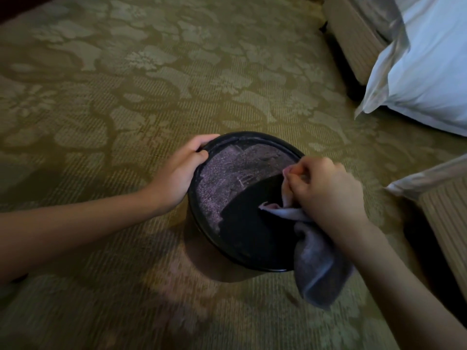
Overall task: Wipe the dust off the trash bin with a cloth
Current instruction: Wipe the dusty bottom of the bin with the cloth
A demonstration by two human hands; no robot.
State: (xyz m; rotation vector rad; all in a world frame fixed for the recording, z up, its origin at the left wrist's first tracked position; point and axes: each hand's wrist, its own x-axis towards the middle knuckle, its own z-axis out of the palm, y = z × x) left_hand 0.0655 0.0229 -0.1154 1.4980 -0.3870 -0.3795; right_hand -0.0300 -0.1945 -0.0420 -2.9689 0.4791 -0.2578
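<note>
- The round black trash bin [242, 238] stands on the patterned carpet [126, 84], seen from above; its flat top is grey with dust on the far left part, clean black on the near right part.
- The left hand [177, 170] grips the bin's far left rim; fingers [202, 141] curled over the edge, thumb on the top.
- The right hand [326, 193] has its fingers bunched tight around the grey cloth [318, 263]; the cloth touches the top at the right and hangs over the near right rim.
- A white pillow [429, 66] lies at the upper right, well apart.
</note>
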